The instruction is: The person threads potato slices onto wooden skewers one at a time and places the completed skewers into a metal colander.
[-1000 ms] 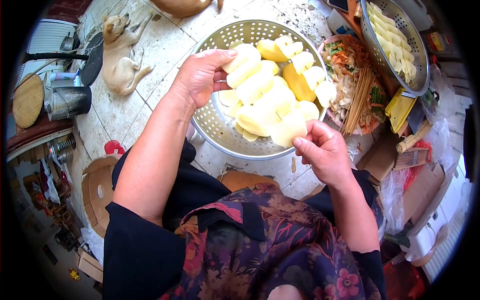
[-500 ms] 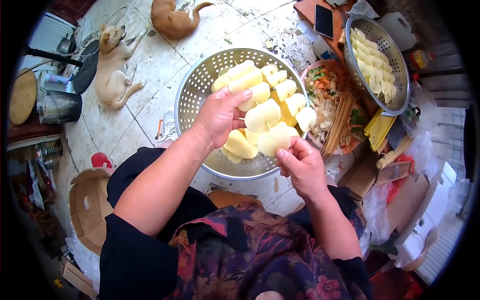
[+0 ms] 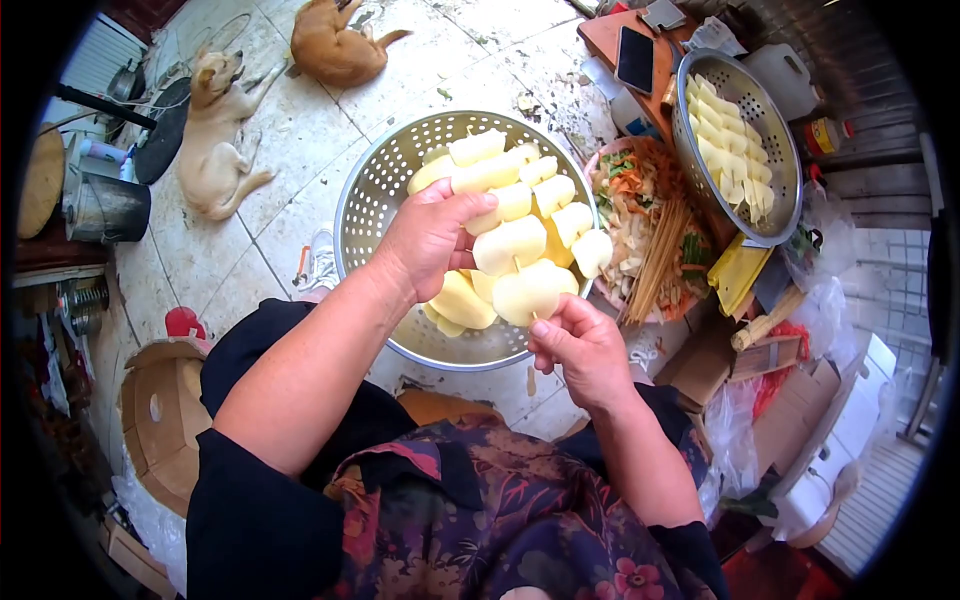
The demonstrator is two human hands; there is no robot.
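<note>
A: Start with the potato skewers [image 3: 515,215] — pale chunks threaded on thin sticks, a fan of them held up right over the big colander [image 3: 372,190].

B: Which hand has them?

A: Both. The left hand [image 3: 428,238] is closed around the chunks from the side nearest the colander's left wall, thumb on top of a long piece, fingers curled under. The right hand [image 3: 580,348] sits just below the colander's near rim, fingers pinched narrow on the stick ends under the lowest potato chunk [image 3: 528,292].

B: And which way do the sticks run?

A: Long axis goes from the right hand's pinch up and away toward the far rim of the colander, fanning slightly. So the sticks' butt ends are at the right hand; the loaded part lies beyond it, and the left hand is the nearer one to the chunks themselves.

B: Anything loose inside the colander?

A: A few yellowish potato pieces [image 3: 462,300] lie on its bottom, below the left hand.

B: Around it?

A: Just right of the colander, a bowl of vegetable scraps [image 3: 640,215] with bare sticks [image 3: 662,250] across it. Beyond that, a second colander [image 3: 700,60] filled with cut potato. A phone [image 3: 635,58] lies on a board up past the scraps. Left of the big colander, two dogs [image 3: 215,140] lie on the tiled floor.
</note>
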